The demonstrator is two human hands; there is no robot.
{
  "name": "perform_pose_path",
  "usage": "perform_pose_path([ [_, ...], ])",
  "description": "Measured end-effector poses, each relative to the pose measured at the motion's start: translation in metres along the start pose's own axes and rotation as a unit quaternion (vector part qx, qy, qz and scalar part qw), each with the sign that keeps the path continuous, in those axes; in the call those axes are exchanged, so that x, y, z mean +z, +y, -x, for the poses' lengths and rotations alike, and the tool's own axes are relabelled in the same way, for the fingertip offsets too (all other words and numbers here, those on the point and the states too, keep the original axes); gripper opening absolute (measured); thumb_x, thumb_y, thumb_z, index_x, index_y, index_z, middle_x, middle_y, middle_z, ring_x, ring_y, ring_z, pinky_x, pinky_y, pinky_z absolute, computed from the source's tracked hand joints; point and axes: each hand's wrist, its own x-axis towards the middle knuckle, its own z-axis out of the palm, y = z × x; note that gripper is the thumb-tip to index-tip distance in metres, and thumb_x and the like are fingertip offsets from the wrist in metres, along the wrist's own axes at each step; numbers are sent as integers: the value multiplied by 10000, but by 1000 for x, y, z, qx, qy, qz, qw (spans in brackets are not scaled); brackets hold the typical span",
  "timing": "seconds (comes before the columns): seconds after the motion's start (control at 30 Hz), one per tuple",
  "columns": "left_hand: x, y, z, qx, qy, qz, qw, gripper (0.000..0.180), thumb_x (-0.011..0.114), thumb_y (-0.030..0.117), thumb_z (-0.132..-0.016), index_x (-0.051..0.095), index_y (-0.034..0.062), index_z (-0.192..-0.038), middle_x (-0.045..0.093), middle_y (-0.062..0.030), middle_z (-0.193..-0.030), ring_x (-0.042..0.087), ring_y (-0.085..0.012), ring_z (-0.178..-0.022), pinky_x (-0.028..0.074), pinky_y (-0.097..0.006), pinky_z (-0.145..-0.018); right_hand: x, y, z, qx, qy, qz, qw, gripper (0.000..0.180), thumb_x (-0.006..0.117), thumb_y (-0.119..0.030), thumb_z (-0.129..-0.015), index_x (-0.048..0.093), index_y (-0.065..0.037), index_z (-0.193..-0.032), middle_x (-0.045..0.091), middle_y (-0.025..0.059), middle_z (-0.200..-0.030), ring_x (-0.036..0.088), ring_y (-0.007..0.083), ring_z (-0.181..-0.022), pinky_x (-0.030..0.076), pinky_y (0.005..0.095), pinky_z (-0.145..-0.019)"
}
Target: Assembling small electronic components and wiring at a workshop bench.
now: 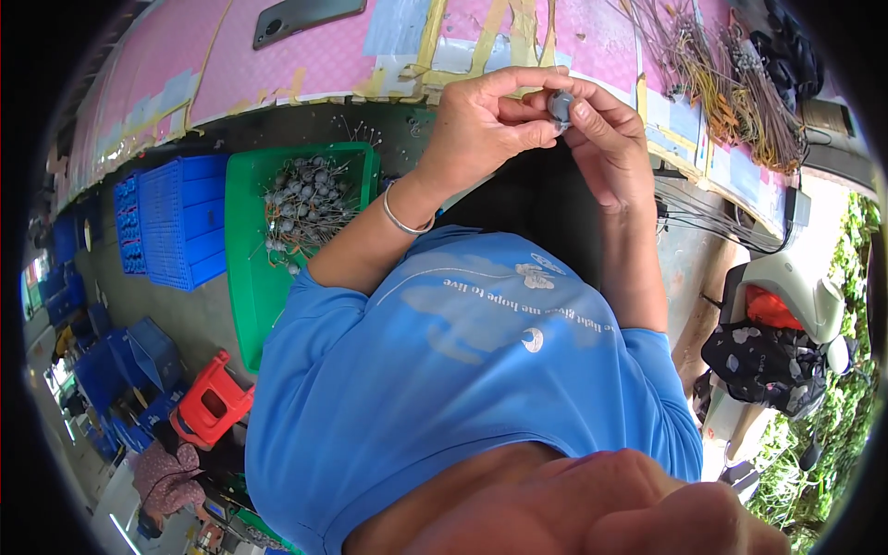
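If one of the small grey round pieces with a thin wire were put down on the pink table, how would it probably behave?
The small grey round piece, pinched between the left hand and right hand, looks rounded, so it may roll. Similar pieces in the green plastic tray have thin wires that lie tangled, so they probably snag and bend easily. It seems light, since fingertips alone hold it.

both hands (546,125) raised, fingertips pinched together
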Motion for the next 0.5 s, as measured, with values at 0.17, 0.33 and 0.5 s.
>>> perform_pose_path([
  [0.17,8,1,2,15,24,-42,999,456,713,-114,-785,592,-47,-1219,642,-111,-1155,677,-161,-946,579,-264,-822,12,10,-4,-5,47,-82,996,251,626,-123,-940,613,76,-1093,680,159,-980,663,215,-925,531,337,-872],
  [0.33,3,5,4,23,101,-76,992,458,754,-85,-761,598,-41,-1189,652,-109,-1120,681,-167,-942,579,-261,-815,16,23,-5,-60,54,-29,996,213,579,-92,-961,590,46,-1122,666,159,-1081,656,244,-1004,527,376,-917],
  [0.5,-15,-1,9,207,97,-133,964,259,783,0,-766,673,-33,-998,707,-86,-959,701,-128,-716,571,-226,-644,12,12,0,-146,66,75,984,171,612,-50,-935,644,-9,-1097,671,114,-1103,650,202,-1000,522,378,-924],
])
